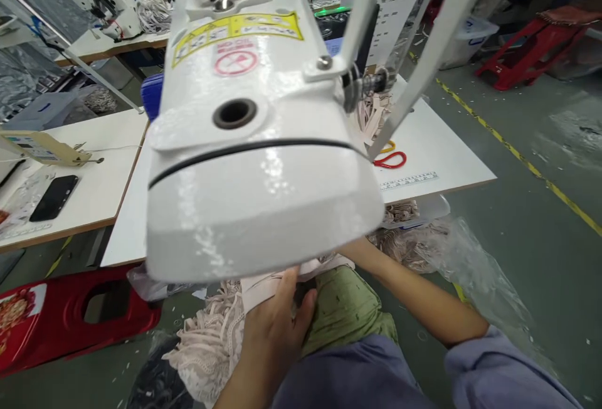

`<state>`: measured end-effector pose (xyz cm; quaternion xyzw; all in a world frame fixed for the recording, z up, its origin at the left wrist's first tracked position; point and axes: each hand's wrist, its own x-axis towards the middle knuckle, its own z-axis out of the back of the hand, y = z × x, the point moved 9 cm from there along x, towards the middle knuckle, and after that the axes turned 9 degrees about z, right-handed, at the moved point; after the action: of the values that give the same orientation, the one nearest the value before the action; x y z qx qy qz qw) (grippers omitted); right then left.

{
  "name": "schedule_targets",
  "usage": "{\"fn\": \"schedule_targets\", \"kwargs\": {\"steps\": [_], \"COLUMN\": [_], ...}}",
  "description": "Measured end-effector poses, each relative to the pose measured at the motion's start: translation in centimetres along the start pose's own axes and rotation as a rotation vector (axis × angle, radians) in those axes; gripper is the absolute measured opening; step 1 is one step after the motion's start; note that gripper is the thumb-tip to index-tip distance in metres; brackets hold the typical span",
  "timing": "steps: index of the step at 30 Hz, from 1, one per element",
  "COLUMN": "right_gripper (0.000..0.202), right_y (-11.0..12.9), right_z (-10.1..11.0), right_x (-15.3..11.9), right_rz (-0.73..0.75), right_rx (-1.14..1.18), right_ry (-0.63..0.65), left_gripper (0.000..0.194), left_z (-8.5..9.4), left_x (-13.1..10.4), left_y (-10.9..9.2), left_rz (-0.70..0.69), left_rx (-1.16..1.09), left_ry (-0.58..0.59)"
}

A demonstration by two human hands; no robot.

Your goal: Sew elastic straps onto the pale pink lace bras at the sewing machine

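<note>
A white sewing machine head (263, 208) fills the middle of the view and hides its own needle area. Below its front edge, my left hand (277, 321) is closed on a piece of beige fabric (258, 293), with the thumb showing apart from the index finger and the other fingertips hidden. The fabric continues toward my right hand (355, 249), whose fingers are out of sight behind the machine. Beside my left forearm hangs a heap of beige lace-edged pieces (211, 340). Green cloth (348, 308) covers my lap.
Red-handled scissors (392, 160) and a clear ruler (409, 180) lie on the white table (451, 145) at right. A plastic bin (430, 208) and bagged fabric sit below. At left are a red stool (61, 321) and a black phone (54, 198).
</note>
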<state>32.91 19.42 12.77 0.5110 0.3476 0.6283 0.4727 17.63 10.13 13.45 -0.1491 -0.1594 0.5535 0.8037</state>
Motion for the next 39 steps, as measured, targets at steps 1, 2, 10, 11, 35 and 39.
{"fn": "schedule_targets", "kwargs": {"steps": [1, 2, 10, 11, 35, 39], "right_gripper": [0.015, 0.017, 0.021, 0.020, 0.014, 0.015], "right_y": [0.0, -0.1, -0.4, -0.3, 1.1, 0.5], "right_z": [0.4, 0.7, 2.0, 2.0, 2.5, 1.8], "right_x": [-0.3, -0.6, -2.4, -2.5, -5.0, -5.5], "right_rz": [0.007, 0.012, 0.034, 0.041, 0.034, -0.010], "right_rx": [0.002, 0.005, 0.021, 0.034, 0.097, 0.143], "right_ry": [-0.038, -0.073, -0.120, -0.123, -0.111, -0.104], "left_gripper": [0.058, 0.058, 0.053, 0.054, 0.061, 0.076], "left_z": [0.0, 0.0, 0.7, 0.8, 0.6, 0.4], "left_x": [0.0, -0.1, -0.2, -0.2, 0.0, -0.4], "left_y": [0.2, 0.3, 0.4, 0.1, -2.1, -1.0], "left_rz": [0.014, 0.027, 0.028, 0.007, -0.019, 0.043], "left_rx": [0.000, 0.000, 0.013, 0.013, -0.008, -0.031], "left_ry": [0.013, 0.031, 0.017, 0.007, -0.050, -0.140]}}
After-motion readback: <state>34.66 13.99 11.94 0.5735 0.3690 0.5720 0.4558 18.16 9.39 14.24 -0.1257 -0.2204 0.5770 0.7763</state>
